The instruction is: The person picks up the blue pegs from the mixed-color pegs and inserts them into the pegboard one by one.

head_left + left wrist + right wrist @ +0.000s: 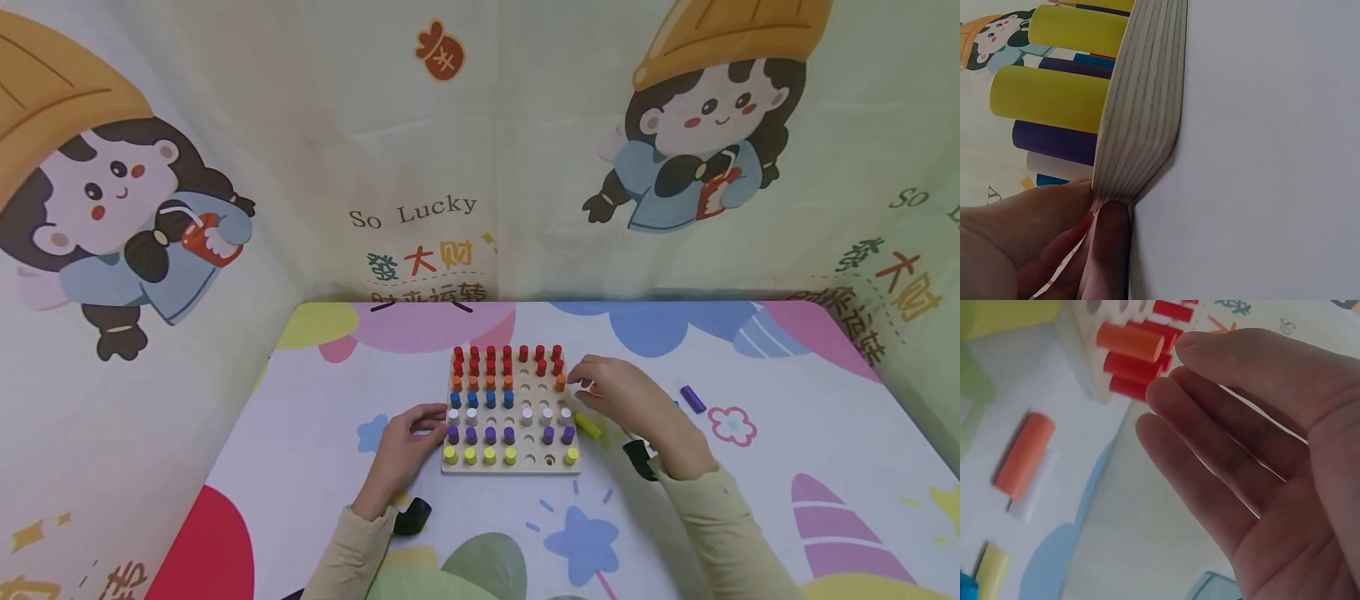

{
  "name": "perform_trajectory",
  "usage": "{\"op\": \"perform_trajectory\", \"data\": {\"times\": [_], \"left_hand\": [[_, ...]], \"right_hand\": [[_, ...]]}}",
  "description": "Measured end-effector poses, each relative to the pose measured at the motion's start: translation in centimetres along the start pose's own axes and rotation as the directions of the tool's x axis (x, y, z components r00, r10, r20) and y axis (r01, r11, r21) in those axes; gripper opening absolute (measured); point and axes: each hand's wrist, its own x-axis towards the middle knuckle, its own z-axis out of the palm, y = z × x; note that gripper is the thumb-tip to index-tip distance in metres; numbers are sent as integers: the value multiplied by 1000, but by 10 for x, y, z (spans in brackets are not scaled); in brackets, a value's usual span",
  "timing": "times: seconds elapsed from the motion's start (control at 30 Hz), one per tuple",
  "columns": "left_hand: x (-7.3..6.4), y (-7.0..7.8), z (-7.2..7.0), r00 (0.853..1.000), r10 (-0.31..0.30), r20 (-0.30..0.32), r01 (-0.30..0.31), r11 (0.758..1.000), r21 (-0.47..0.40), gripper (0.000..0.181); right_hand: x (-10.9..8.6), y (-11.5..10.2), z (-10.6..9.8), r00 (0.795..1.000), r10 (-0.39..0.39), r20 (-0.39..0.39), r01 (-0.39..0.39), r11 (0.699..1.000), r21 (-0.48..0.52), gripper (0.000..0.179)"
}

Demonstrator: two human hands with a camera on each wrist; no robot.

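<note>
Bracing looks right: L hand (408,437) has fingers + thumb pinched on its side's edge of the pegboard (510,469), which sits between the two hands. IMO hold that firm + flat, no tilt, fingers clear of the pegs. R hand (637,402) is holding nothing AFAICT, fingers loosely bent and spread, tips right by the orange peg (1129,342), the end one of its row on the R hand side. Touching or small gap, can't tell. Also can't tell if that peg's going in or coming out, but technique's the same either way: pinch high on the barrel, go straight up/down, no levering sideways or it may jam or clip the red pegs (1134,367) just behind. If seating, line up over the hole first, then press till level w/ neighbours. Rows look one colour each, so check colour b4 committing. Open holes (529,438) are mostly just R-hand-ward of mid-board; I'd reach those from above, not thru the filled end. Loose stock's on the R hand side: yellow peg (588,426) beside the board on that hand's near side, purple peg (692,399) just past the back of it, orange spare (1025,456) + white spare (1025,503) side by side near it. Watch the sleeve (735,525) doesn't sweep them, they'd prob roll.
</note>
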Motion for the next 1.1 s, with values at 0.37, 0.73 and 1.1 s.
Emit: {"op": "perform_trajectory", "data": {"times": [0.37,0.73,1.1], "left_hand": [[0,-1,0,1000,7,-6,-7,1000,17,32],[-1,0,0,1000,4,-8,-4,1000,5,31],[-1,1,0,1000,12,-5,-12,1000,-1,32]], "right_hand": [[-12,21,-9,998,54,-18,-54,998,18,16],[-25,38,-11,987,158,1,-158,986,59,21],[-37,54,-12,992,129,-18,-128,991,22,17]]}}
